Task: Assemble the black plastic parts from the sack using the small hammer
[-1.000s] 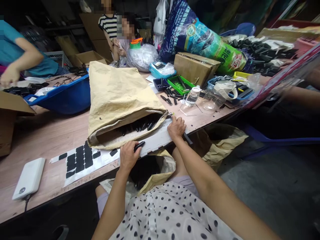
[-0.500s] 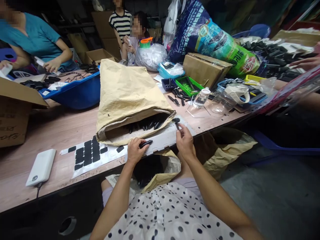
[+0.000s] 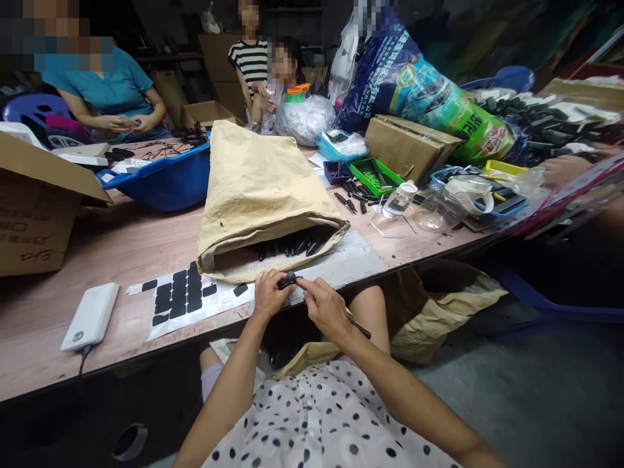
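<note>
My left hand [image 3: 270, 294] is closed around a small black tube-shaped part [image 3: 288, 279] at the table's front edge, its rounded end toward my right hand. My right hand [image 3: 324, 309] meets it there, the index finger stretched to the part. A slim black stick [image 3: 359, 326] pokes out behind the right palm, its other end hidden in the hand. Just beyond, the open mouth of a tan sack [image 3: 263, 175] shows several black tube-shaped parts [image 3: 297, 244] inside. Black rounded stickers [image 3: 188, 292] lie on a white sheet to the left.
A white power bank [image 3: 91, 316] with a cable and a cardboard box [image 3: 36, 214] stand left. Behind are a blue basin [image 3: 160, 182] and co-workers. Right of the sack are a green tray [image 3: 359, 170], a clear bottle [image 3: 400, 198] and a carton [image 3: 404, 146].
My right hand has moved left from the grey strip to the part in my left hand. The black stick it held in front now points back behind the palm. The view has shifted slightly.
</note>
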A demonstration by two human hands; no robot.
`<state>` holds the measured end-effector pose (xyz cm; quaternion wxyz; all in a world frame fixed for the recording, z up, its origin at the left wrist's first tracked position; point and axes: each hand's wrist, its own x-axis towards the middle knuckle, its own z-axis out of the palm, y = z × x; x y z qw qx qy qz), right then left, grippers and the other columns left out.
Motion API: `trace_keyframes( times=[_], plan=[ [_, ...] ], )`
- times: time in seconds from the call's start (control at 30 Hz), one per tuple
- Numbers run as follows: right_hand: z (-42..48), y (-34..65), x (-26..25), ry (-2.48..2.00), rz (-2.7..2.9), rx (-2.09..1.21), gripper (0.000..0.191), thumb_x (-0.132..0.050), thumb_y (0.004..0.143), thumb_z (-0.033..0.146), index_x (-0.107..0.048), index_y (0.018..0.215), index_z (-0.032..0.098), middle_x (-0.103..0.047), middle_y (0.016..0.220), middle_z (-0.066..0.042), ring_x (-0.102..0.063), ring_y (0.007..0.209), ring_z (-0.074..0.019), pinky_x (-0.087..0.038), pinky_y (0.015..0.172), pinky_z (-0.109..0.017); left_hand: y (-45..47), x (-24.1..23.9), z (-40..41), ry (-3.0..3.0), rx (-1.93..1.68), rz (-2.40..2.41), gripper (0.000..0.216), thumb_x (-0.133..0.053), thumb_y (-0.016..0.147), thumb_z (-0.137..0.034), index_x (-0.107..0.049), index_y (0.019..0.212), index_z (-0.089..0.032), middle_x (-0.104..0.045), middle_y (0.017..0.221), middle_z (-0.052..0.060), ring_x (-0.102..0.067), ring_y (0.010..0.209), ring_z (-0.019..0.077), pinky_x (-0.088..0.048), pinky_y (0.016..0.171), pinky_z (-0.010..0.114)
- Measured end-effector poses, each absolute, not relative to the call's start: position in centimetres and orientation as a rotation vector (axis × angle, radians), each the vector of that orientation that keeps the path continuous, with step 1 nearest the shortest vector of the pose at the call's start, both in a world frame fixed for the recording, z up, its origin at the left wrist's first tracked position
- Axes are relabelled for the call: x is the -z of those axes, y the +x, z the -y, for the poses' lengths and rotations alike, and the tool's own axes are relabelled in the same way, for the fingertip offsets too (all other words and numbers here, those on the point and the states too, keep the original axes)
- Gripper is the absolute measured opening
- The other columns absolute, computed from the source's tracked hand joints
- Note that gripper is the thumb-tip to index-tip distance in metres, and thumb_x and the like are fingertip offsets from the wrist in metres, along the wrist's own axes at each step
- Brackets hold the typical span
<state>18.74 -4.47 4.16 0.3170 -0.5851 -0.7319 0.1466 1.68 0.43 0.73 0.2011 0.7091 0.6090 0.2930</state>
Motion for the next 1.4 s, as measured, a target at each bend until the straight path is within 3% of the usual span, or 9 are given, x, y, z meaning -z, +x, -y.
trace_keyframes(
  times=[0.37,0.53,0.83,1.2,1.4],
  plan=[
    [4.0,19.8,-4.2,-1.619,1.845,-0.423,0.041,-0.050,0.090,0.015,-0.073,0.121,0.028,-0.070,0.091,-0.002,-0.066,0.084,-0.0173,-0.050,0.076,-0.025,1.8,-1.1,-0.2,1.963,-0.821,-1.682,0.009,-0.076,0.076,-0.025,-0.074,0.084,-0.027,-0.071,0.084,-0.001,-0.061,0.087,0.0210,-0.044,0.086,0.037],
    [1.0,22.9,-4.6,-1.726,1.609,-0.240,0.042,-0.045,0.094,0.020,-0.070,0.127,0.026,-0.069,0.103,-0.006,-0.063,0.096,-0.0200,-0.048,0.084,-0.029,1.8,-1.2,0.0,1.999,-0.821,-1.689,0.008,-0.075,0.077,-0.026,-0.073,0.085,-0.027,-0.070,0.085,0.000,-0.060,0.084,0.0210,-0.044,0.084,0.037],
    [-6.4,27.7,-2.3,-2.284,1.298,-0.069,0.046,-0.048,0.087,0.013,-0.074,0.121,0.027,-0.056,0.096,-0.010,-0.051,0.091,-0.0240,-0.036,0.073,-0.033,1.7,-0.9,0.2,2.063,-0.827,-1.684,0.012,-0.074,0.080,-0.030,-0.074,0.091,-0.027,-0.069,0.088,0.002,-0.060,0.090,0.0234,-0.044,0.084,0.036],
    [-6.3,26.2,-1.9,-2.323,1.395,0.055,0.045,-0.046,0.090,0.013,-0.071,0.125,0.025,-0.056,0.103,-0.013,-0.049,0.097,-0.0265,-0.033,0.076,-0.035,1.4,-0.7,4.0,2.417,-1.012,-1.512,0.010,-0.064,0.088,-0.031,-0.071,0.089,-0.024,-0.065,0.084,0.005,-0.060,0.080,0.0214,-0.044,0.075,0.034],
    [-6.2,25.9,-2.2,-2.353,1.420,0.057,0.046,-0.044,0.092,0.013,-0.067,0.129,0.025,-0.056,0.106,-0.014,-0.049,0.101,-0.0281,-0.034,0.077,-0.036,2.2,0.0,7.7,2.477,-0.981,-1.435,0.019,-0.065,0.083,-0.033,-0.071,0.099,-0.024,-0.065,0.089,0.008,-0.060,0.082,0.0237,-0.045,0.073,0.037]
  ],
)
